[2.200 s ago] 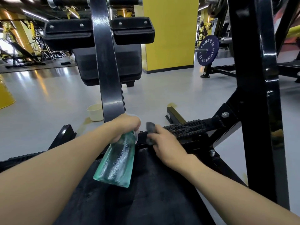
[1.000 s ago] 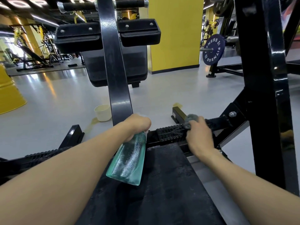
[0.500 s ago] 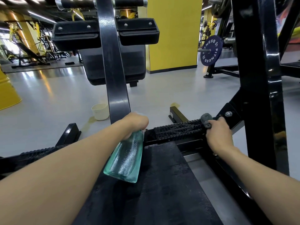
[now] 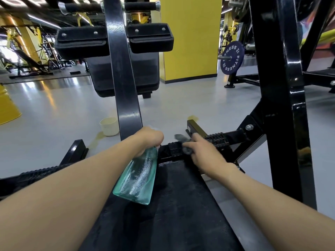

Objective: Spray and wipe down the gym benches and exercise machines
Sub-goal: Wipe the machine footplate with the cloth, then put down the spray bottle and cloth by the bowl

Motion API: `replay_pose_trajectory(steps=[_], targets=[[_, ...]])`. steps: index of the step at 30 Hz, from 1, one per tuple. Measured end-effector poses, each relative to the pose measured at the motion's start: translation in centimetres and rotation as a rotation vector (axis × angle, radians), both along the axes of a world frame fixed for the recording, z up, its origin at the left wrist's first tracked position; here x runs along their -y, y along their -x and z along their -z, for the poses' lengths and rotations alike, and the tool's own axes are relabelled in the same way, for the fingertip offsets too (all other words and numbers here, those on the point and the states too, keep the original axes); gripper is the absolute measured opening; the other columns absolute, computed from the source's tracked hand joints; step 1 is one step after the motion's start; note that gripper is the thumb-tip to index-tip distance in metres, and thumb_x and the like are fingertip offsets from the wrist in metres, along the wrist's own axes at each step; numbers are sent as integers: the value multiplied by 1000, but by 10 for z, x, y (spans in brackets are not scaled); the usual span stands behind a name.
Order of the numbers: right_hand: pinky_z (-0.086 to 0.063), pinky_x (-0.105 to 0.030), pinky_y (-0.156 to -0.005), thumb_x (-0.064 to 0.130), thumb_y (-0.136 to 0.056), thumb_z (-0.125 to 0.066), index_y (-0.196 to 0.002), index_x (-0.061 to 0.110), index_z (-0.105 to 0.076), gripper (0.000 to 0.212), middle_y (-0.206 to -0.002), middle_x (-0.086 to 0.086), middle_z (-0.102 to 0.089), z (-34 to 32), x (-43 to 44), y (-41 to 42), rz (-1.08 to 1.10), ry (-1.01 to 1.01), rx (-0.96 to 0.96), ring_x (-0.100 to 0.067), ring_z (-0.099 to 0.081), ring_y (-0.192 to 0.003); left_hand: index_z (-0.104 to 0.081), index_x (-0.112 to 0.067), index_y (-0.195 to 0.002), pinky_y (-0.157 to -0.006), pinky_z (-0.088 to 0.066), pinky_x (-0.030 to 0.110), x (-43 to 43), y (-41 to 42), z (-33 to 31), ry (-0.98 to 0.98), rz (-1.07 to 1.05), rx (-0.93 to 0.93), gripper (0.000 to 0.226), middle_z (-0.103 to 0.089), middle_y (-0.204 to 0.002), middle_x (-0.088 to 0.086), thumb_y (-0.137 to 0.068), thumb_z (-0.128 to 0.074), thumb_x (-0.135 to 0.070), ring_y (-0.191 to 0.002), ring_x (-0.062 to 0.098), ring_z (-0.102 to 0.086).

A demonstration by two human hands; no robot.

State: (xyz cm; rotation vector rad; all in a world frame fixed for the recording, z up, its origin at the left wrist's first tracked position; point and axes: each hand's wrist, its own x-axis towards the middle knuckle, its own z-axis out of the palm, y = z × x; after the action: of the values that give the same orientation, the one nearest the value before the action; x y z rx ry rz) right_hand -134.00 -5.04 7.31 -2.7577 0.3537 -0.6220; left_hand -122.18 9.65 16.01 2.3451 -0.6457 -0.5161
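Left hand: the left hand (image 4: pixel 149 140) is clenched round the neck of the spray bottle (image 4: pixel 137 178), knuckles up, hiding the nozzle.
Bottle position: it hangs over the front left part of the black seat pad (image 4: pixel 181 211), just in front of the black centre post (image 4: pixel 125 84).
Bottle axis: the long axis runs away from the camera. The flat base is low and faces the viewer, and the top points forward and up, leaning slightly right towards the post's foot.
Bottle look: clear teal plastic with droplets on the inside wall.
Right hand: the right hand (image 4: pixel 204 153) grasps a dark grey cloth (image 4: pixel 181 138). Both are blurred.
Cloth position: it is pressed on the ribbed black footrest bar (image 4: pixel 216 140), which runs left to right beyond the pad's far edge.
Machine: two black pads (image 4: pixel 81 42) flank the post higher up, and a thick black frame upright (image 4: pixel 282 87) stands on the right.
Surroundings: a cream cup (image 4: pixel 109 126) stands on the grey floor (image 4: pixel 45 115) left of the post, a yellow pillar (image 4: pixel 190 37) stands behind, and a blue weight plate (image 4: pixel 232 57) is at far right.
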Motion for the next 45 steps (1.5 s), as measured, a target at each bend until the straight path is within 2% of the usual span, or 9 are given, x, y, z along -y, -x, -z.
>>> replay_pose_trajectory(steps=[6, 13, 15, 19, 22, 29, 34, 42, 45], targets=[[-47, -38, -76, -3, -87, -49, -106, 8, -69, 30, -104, -6, -44, 3, 37, 20, 495, -89, 66, -35, -54, -83, -32, -13, -68, -54, -19, 26, 2, -6, 5, 4, 13, 9, 22, -31, -80, 6, -80, -41, 3, -66, 19, -21], [-43, -35, -86, 0, -89, -46, -118, 7, -67, 36, -113, -6, -50, -20, -49, -15, 101, -150, -76, -35, -56, -104, -53, -8, -74, -50, -29, 19, -10, -6, 2, 144, -91, -140, 4, -49, -76, 6, -76, -50, -9, -61, 22, -39], [-40, -32, -79, -1, -88, -46, -114, 9, -69, 35, -103, -4, -47, -53, -64, -21, 107, -236, -78, -34, -57, -97, -70, -6, -90, -63, -48, 21, -22, -5, -12, 248, -171, -189, 32, -66, -79, 7, -69, -54, -25, -72, 28, -63], [-47, -29, -83, -5, -86, -48, -103, 11, -73, 34, -99, -5, -60, -145, -93, -17, 92, -425, -116, -27, -60, -95, -66, -34, -92, -84, -60, 48, -58, 3, -82, 328, -243, -243, 24, -69, -99, 4, -74, -51, -30, -97, 32, -70], [-49, -27, -71, 2, -89, -49, -99, 15, -73, 29, -88, 1, -70, -234, -109, -10, 63, -577, -140, -22, -64, -82, -57, -48, -123, -79, -59, 35, -87, 16, -165, 340, -261, -211, 41, -68, -104, 1, -93, -47, -22, -79, 22, -70], [-41, -18, -57, 2, -94, -45, -118, 18, -62, 33, -107, -5, -66, -466, -181, 29, -15, -772, -208, -25, -61, -89, -62, -17, -80, -72, -56, 43, -177, 81, -390, 365, -510, -186, 25, -62, -76, 4, -88, -54, -39, -71, 23, -59], [-43, -30, -67, -1, -87, -50, -79, 18, -74, 32, -92, -18, -70, -592, -238, 57, -201, -970, -340, -22, -55, -74, -52, -18, -68, -64, -52, 42, -238, 139, -513, 370, -523, -79, 15, -52, -65, 1, -80, -52, -27, -64, 21, -50], [-37, -29, -60, 49, -84, -68, -67, 13, -59, 41, -65, -7, -55, -718, -387, 87, -447, -992, -374, -17, -46, -61, -52, -15, -72, -61, -42, 36, -373, 200, -622, 310, -553, 131, 21, -56, -64, -4, -90, -46, -23, -64, 22, -51], [-41, -25, -54, 56, -85, -67, -67, 9, -62, 51, -56, -1, -63, -741, -445, 79, -491, -949, -372, -15, -49, -53, -53, -14, -112, -73, -48, 35, -433, 198, -640, 269, -611, 147, 22, -67, -93, 0, -99, -49, -32, -86, 22, -63]])
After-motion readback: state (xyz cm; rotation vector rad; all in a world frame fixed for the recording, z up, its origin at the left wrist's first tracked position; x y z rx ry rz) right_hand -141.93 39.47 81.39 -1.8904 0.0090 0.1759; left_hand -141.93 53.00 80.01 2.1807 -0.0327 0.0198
